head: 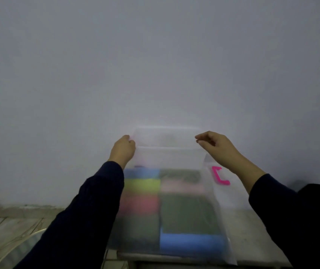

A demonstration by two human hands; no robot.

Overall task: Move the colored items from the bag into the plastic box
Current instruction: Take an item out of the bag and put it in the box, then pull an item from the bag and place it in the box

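A frosted translucent bag [166,158] stands upright in front of me, its mouth held up at the far end. My left hand [123,149] pinches the bag's top left corner. My right hand [214,146] pinches the top right corner. Through the bag I see several folded colored items in two columns: blue [141,173], yellow-green [142,185], pink-red [140,205] and dark ones on the left, dark green [188,214] and a blue one [192,244] on the right. A pink C-shaped mark [219,176] shows on the right side. The view is blurred.
The bag rests on a small pale table [252,226] against a plain grey wall. A clear curved plastic rim [19,243] shows at the lower left over a tiled floor. My dark sleeves cross the lower part of the view.
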